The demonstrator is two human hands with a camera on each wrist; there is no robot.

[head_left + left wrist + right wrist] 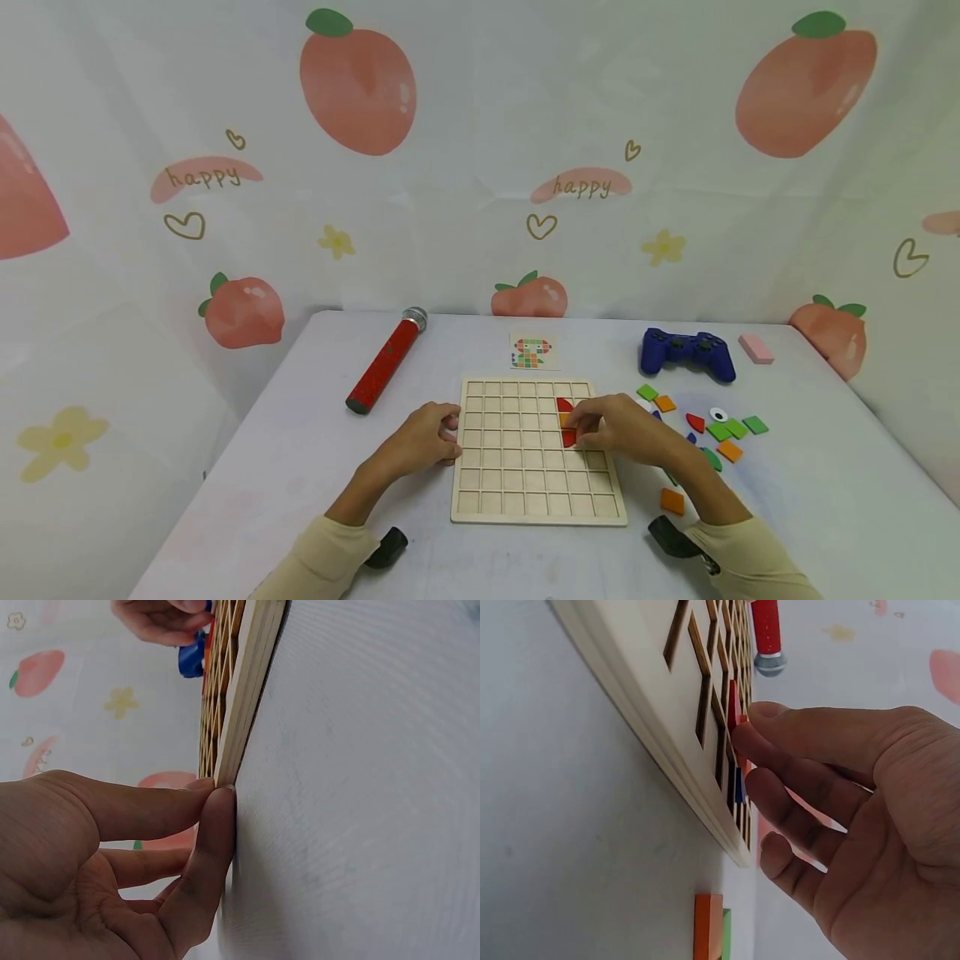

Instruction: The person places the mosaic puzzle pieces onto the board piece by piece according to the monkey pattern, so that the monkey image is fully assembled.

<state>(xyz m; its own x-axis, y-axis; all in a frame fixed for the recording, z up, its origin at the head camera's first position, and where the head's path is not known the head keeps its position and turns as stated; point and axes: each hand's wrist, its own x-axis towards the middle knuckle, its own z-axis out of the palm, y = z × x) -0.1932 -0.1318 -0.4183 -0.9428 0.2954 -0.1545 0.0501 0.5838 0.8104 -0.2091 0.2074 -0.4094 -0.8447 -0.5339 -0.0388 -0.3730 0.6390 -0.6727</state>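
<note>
A light wooden grid board (517, 483) lies flat on the white table. At its left edge, my left hand (423, 437) pinches the rim between thumb and finger, as the left wrist view shows (127, 847). My right hand (622, 425) reaches over the board's right side, fingertips down at the coloured tiles in the cells. A red quarter-round tile (563, 405), an orange square tile (565, 420) and another red tile (568, 437) sit there in one column. In the right wrist view a blue tile (739, 786) shows by the fingertips. Whether the fingers pinch a tile is hidden.
Loose tiles, among them an orange square (672, 501) and a green one (755, 425), lie right of the board. Behind are a small pattern card (534, 352), a red microphone (386, 362), a blue game controller (686, 353) and a pink block (756, 349).
</note>
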